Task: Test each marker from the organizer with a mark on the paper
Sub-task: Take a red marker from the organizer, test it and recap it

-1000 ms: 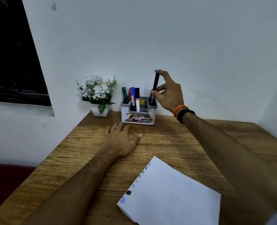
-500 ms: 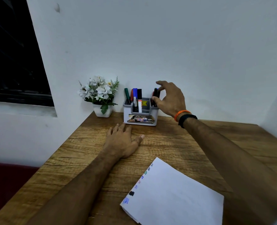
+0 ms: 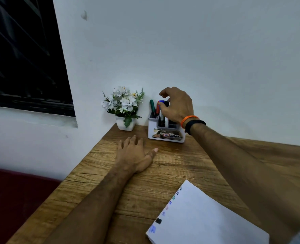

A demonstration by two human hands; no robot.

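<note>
A white-and-grey organizer (image 3: pixel 166 137) stands at the back of the wooden table (image 3: pixel 181 166) against the wall, holding several markers. A green marker (image 3: pixel 152 106) leans at its left; a blue-capped marker (image 3: pixel 161 101) and a black cap (image 3: pixel 166 103) show beside it. My right hand (image 3: pixel 178 107) hovers over the organizer with curled fingers, the thumb against the blue marker's body and the index finger raised. Whether it grips a marker is hidden. My left hand (image 3: pixel 133 154) lies flat on the table. The white paper (image 3: pixel 209 219) at the front right carries several coloured marks (image 3: pixel 158 221) along its left edge.
A white pot of white flowers (image 3: pixel 125 106) stands just left of the organizer. A dark window (image 3: pixel 22 59) fills the upper left. A dark red seat (image 3: pixel 13 199) lies below the table's left edge.
My right hand lowered a dark marker into the organizer's right compartment, let go of it, and shifted left over the middle markers. My left hand stayed flat on the table.
</note>
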